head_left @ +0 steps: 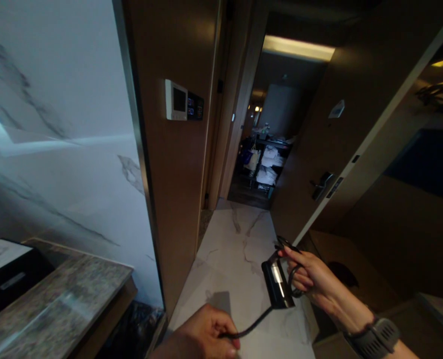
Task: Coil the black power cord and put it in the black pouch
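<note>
Dim interior, wide-angle head view. Main light: a warm ceiling strip (298, 48) far above and beyond the fingers, with a second warm glow at the upper right edge. The marble wall (57, 124), well to the left of the fingers, carries a cool, pale reflected band. The marble floor (236, 239) just beyond the fingers is moderately lit and bears a soft dark shadow near the left hand (202, 336). The right hand (311, 276) is lit from ahead, its black device showing a small glint. Straight door edges bow and lean toward the frame edges. Distant trolley soft, noisy; dark brown panels lose detail.
</note>
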`<state>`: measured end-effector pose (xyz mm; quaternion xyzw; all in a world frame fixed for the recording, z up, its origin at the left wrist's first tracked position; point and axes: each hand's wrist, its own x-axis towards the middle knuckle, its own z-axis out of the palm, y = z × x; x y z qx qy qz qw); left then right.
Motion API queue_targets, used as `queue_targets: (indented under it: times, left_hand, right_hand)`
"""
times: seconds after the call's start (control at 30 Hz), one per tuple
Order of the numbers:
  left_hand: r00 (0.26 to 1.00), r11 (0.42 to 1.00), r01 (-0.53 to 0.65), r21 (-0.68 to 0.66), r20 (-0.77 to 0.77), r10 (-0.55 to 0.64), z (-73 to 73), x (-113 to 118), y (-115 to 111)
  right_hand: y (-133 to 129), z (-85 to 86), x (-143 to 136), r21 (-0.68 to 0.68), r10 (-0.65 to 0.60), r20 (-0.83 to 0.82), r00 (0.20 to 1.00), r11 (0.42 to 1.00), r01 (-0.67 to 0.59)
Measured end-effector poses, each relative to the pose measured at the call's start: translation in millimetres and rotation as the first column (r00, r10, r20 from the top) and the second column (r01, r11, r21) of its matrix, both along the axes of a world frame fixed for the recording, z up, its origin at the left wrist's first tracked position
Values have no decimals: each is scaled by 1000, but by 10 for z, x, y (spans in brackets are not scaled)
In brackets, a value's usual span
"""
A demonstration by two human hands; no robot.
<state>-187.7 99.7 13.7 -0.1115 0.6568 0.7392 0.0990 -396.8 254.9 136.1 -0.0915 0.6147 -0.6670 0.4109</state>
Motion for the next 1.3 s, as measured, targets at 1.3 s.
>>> queue_targets:
  times: [1.3]
  left_hand:
    - [935, 950, -302, -83, -220, 278, 364, -338, 688]
  right_hand:
    - [-84, -155, 439, -6, 162, 11, 987, 987, -162]
